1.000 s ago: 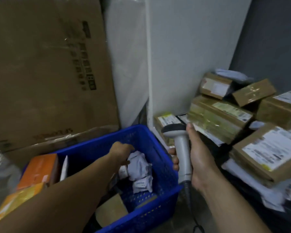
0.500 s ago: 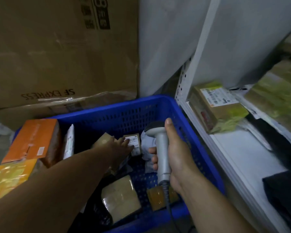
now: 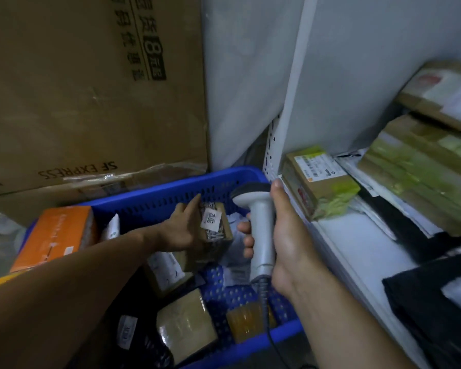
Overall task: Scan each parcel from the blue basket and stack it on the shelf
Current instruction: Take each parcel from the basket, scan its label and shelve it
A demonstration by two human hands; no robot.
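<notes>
Upper left: a cardboard carton [image 3: 91,102] printed "SF EXPRESS", inverted. Right: the white shelf [image 3: 357,249]. Lower centre: the blue basket [image 3: 157,203], over which the left hand [image 3: 180,230] clasped a small parcel [image 3: 218,235] labelled "2012", forefinger straight; the right hand [image 3: 290,235] was wrapped round a grey scanner [image 3: 261,235], thumb raised.
</notes>
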